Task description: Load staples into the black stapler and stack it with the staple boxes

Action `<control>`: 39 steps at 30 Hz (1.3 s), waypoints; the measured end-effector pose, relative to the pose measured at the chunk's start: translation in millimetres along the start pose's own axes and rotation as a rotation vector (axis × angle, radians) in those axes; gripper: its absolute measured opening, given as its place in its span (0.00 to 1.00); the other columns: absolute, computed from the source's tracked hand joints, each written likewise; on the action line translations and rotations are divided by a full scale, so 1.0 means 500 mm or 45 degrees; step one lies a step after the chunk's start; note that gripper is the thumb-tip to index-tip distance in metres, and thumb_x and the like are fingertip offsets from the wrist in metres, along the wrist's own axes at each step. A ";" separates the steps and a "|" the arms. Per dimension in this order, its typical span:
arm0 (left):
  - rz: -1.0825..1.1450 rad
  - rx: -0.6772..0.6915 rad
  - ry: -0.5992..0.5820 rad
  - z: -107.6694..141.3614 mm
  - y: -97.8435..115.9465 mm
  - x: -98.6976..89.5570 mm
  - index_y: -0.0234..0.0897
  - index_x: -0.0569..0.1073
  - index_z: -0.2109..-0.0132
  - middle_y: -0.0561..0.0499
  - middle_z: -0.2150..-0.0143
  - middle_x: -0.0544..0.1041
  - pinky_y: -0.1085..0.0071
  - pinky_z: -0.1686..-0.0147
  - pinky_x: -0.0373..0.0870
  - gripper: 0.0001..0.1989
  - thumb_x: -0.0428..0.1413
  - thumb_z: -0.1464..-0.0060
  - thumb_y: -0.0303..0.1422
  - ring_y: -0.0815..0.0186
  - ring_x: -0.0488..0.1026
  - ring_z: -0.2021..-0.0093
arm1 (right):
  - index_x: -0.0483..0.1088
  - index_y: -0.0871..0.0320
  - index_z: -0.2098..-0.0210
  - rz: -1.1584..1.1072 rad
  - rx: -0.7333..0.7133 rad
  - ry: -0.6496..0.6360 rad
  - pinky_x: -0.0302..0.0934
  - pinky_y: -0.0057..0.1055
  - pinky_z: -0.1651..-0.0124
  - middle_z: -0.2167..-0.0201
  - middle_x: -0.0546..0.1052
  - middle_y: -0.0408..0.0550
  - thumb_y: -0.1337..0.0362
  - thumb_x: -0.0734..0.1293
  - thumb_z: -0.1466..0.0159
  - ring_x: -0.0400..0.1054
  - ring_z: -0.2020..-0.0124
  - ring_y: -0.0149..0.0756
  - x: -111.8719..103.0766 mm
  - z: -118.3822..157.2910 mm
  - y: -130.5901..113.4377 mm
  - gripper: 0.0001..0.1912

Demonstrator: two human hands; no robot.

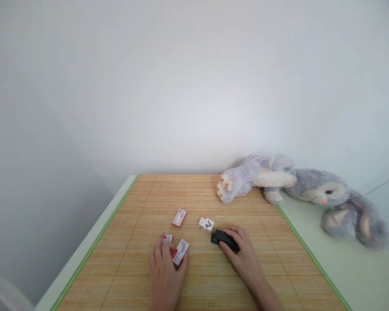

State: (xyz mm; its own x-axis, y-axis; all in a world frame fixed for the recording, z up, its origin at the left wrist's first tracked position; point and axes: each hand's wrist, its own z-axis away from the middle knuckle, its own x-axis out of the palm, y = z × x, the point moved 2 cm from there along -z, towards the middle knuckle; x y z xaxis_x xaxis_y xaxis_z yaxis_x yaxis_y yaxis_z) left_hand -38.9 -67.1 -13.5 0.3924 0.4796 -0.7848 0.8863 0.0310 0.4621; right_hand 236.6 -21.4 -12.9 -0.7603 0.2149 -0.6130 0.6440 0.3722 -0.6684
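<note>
The right hand (244, 255) grips a black stapler (227, 239) while the left hand (166, 270) holds a red-and-white box (181, 251)

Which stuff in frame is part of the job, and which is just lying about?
In the job:
- black stapler, in the right hand
- nearer box and farther box, at the left hand
- probably the red-edged box and dark-printed box, untouched

Lying about:
- plush toy
- likely just a work surface: slatted mat
</note>
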 end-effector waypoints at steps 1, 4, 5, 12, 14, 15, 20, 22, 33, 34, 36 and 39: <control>0.008 -0.021 0.001 -0.008 -0.002 0.002 0.41 0.69 0.55 0.39 0.35 0.66 0.46 0.40 0.65 0.12 0.58 0.41 0.41 0.47 0.65 0.37 | 0.75 0.47 0.46 -0.003 0.001 0.012 0.63 0.49 0.39 0.46 0.75 0.51 0.57 0.70 0.33 0.67 0.43 0.50 0.001 0.000 -0.003 0.15; 0.021 -0.056 -0.007 -0.033 -0.010 0.006 0.41 0.68 0.44 0.41 0.34 0.66 0.46 0.38 0.64 0.19 0.57 0.41 0.38 0.48 0.65 0.37 | 0.75 0.48 0.47 -0.003 0.033 0.049 0.65 0.47 0.42 0.48 0.77 0.50 0.56 0.69 0.32 0.70 0.46 0.49 0.006 -0.001 -0.008 0.14; 0.022 -0.045 -0.013 -0.041 -0.012 0.007 0.42 0.66 0.40 0.41 0.34 0.66 0.45 0.38 0.63 0.23 0.57 0.41 0.37 0.48 0.65 0.36 | 0.75 0.49 0.48 0.003 0.053 0.064 0.66 0.47 0.43 0.49 0.77 0.50 0.56 0.69 0.32 0.70 0.47 0.49 0.007 0.000 -0.008 0.14; -0.015 0.175 -0.107 -0.084 -0.008 0.019 0.47 0.61 0.29 0.47 0.28 0.62 0.49 0.34 0.60 0.33 0.56 0.40 0.34 0.50 0.62 0.34 | 0.68 0.51 0.38 0.153 0.091 0.010 0.61 0.50 0.38 0.43 0.76 0.53 0.55 0.70 0.34 0.68 0.42 0.50 -0.016 -0.027 -0.010 0.26; -0.021 0.217 -0.165 -0.087 -0.002 0.023 0.48 0.60 0.29 0.49 0.27 0.63 0.49 0.35 0.60 0.32 0.55 0.39 0.33 0.50 0.61 0.33 | 0.64 0.50 0.34 0.217 0.042 -0.115 0.58 0.48 0.36 0.39 0.73 0.52 0.56 0.70 0.34 0.65 0.38 0.49 -0.026 -0.058 -0.031 0.30; -0.019 0.228 -0.190 -0.086 0.000 0.024 0.49 0.60 0.28 0.49 0.28 0.63 0.50 0.36 0.61 0.32 0.54 0.38 0.33 0.51 0.61 0.33 | 0.64 0.49 0.33 0.255 0.012 -0.209 0.56 0.48 0.35 0.38 0.72 0.52 0.57 0.71 0.34 0.64 0.37 0.49 -0.026 -0.076 -0.043 0.31; -0.003 0.225 -0.225 -0.073 0.002 0.018 0.50 0.61 0.29 0.50 0.29 0.66 0.53 0.39 0.64 0.31 0.53 0.38 0.32 0.54 0.65 0.36 | 0.74 0.52 0.44 0.281 -0.076 -0.545 0.58 0.41 0.42 0.48 0.76 0.51 0.63 0.72 0.38 0.68 0.45 0.47 0.008 -0.168 -0.083 0.22; 0.010 0.227 -0.221 -0.061 0.000 0.013 0.49 0.62 0.30 0.50 0.30 0.68 0.53 0.39 0.64 0.30 0.53 0.38 0.32 0.54 0.66 0.37 | 0.77 0.52 0.48 0.250 -0.136 -0.638 0.60 0.35 0.45 0.51 0.76 0.50 0.68 0.72 0.39 0.70 0.48 0.44 0.031 -0.196 -0.091 0.19; 0.122 0.155 -0.167 0.016 0.002 0.003 0.43 0.61 0.29 0.45 0.32 0.69 0.49 0.38 0.65 0.31 0.54 0.38 0.34 0.52 0.67 0.37 | 0.76 0.48 0.44 0.003 -0.416 -0.877 0.64 0.28 0.47 0.51 0.80 0.44 0.73 0.66 0.34 0.74 0.51 0.37 0.123 -0.190 -0.181 0.23; 0.110 0.148 -0.161 0.020 0.003 0.003 0.43 0.60 0.29 0.45 0.32 0.68 0.49 0.38 0.65 0.31 0.53 0.38 0.35 0.52 0.67 0.37 | 0.75 0.47 0.42 0.002 -0.408 -0.858 0.63 0.29 0.45 0.49 0.80 0.44 0.72 0.66 0.34 0.73 0.49 0.38 0.119 -0.184 -0.183 0.23; 0.076 0.143 -0.158 0.025 0.005 0.004 0.46 0.59 0.28 0.45 0.31 0.67 0.48 0.38 0.65 0.31 0.53 0.37 0.35 0.51 0.66 0.37 | 0.72 0.46 0.40 0.017 -0.377 -0.803 0.60 0.34 0.38 0.45 0.78 0.45 0.70 0.69 0.36 0.70 0.43 0.40 0.095 -0.176 -0.176 0.26; 0.040 0.144 -0.160 0.029 0.006 0.004 0.50 0.61 0.29 0.46 0.30 0.65 0.47 0.38 0.66 0.29 0.52 0.35 0.37 0.50 0.66 0.36 | 0.68 0.48 0.36 0.091 -0.238 -0.659 0.53 0.42 0.33 0.39 0.73 0.50 0.66 0.70 0.36 0.64 0.37 0.46 0.024 -0.165 -0.133 0.30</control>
State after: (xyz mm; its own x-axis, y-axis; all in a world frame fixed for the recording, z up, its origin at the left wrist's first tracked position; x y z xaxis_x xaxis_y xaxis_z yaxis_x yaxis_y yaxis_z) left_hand -31.6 -78.6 -19.6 0.4419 0.3652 -0.8193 0.8923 -0.0847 0.4435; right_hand 177.7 30.6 59.2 -0.5442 -0.2085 -0.8126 0.6307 0.5371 -0.5602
